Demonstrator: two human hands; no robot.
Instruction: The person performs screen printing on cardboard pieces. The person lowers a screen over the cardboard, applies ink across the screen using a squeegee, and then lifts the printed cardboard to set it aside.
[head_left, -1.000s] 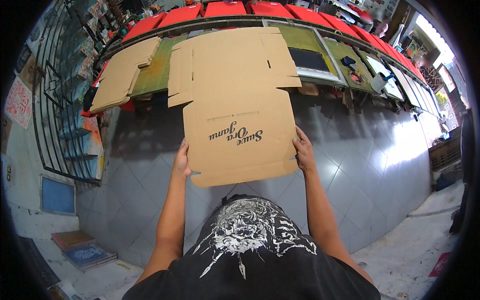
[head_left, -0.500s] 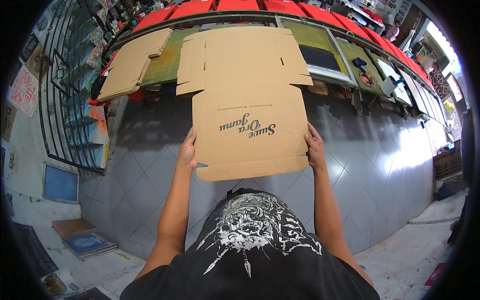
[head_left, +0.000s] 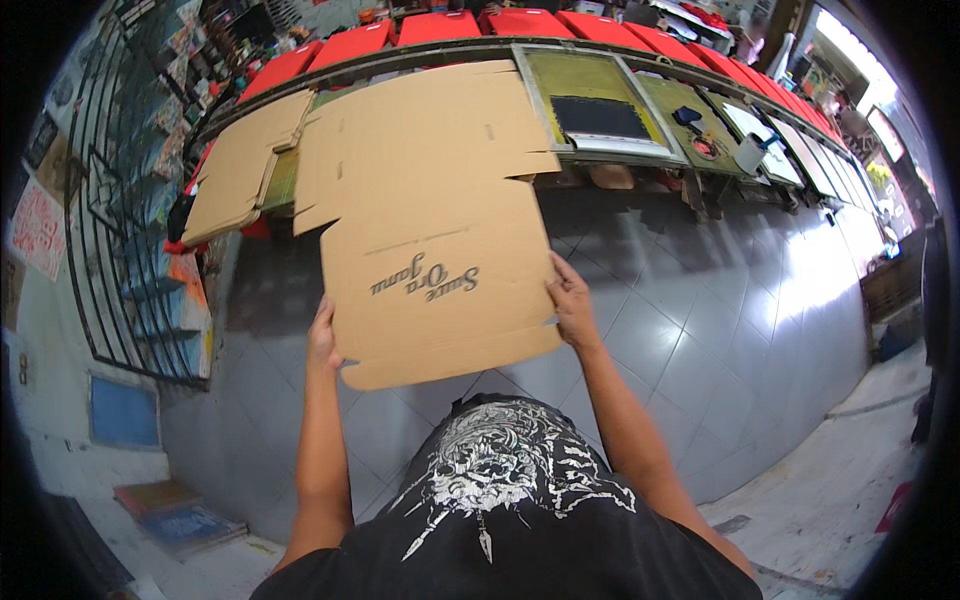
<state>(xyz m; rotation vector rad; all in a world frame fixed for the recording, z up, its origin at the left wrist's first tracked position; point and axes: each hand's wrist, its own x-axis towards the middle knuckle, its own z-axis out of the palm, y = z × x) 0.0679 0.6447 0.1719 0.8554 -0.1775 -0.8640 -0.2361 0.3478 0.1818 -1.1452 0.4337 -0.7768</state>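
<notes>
A flat die-cut cardboard box blank [head_left: 430,210], brown with dark printed lettering, is held out in front of me. My left hand [head_left: 323,337] grips its left edge near the close end, thumb on top. On the opposite edge, my right hand [head_left: 572,302] pinches the blank, its other fingers partly beneath. The blank's far part, with slots and notched flaps, extends over the long worktable. To its left lies a stack of similar cardboard blanks [head_left: 238,170] on the table.
A framed printing screen [head_left: 600,112] with a dark rectangle rests on the worktable right of the blank. Farther right stands a white mug [head_left: 750,152]. Red panels [head_left: 435,27] line the table's back. A black metal grille [head_left: 115,230] is at left; grey floor tiles [head_left: 660,330] lie below.
Both hands have carried the cardboard blank leftward and slightly closer to me, tilting it a little. The printing screen beside it shows more fully now.
</notes>
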